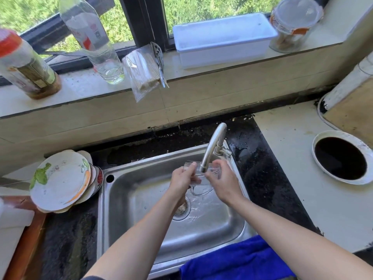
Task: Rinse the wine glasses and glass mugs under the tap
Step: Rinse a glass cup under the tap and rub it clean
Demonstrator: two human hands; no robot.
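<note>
A clear glass mug (201, 179) lies on its side between both hands, right under the spout of the steel tap (214, 144), its handle pointing down. My left hand (182, 179) grips its left end and my right hand (223, 178) grips its right end. Both are over the steel sink (129, 201), where water runs across the bottom toward the drain (181, 209). No wine glasses are in view.
A stack of plates (60, 180) leans at the sink's left. A blue cloth (238, 259) hangs over the sink's front edge. A round hole (341, 157) opens in the counter on the right. Bottles, a bag of sticks, a white tray (224, 39) and a jar stand on the windowsill.
</note>
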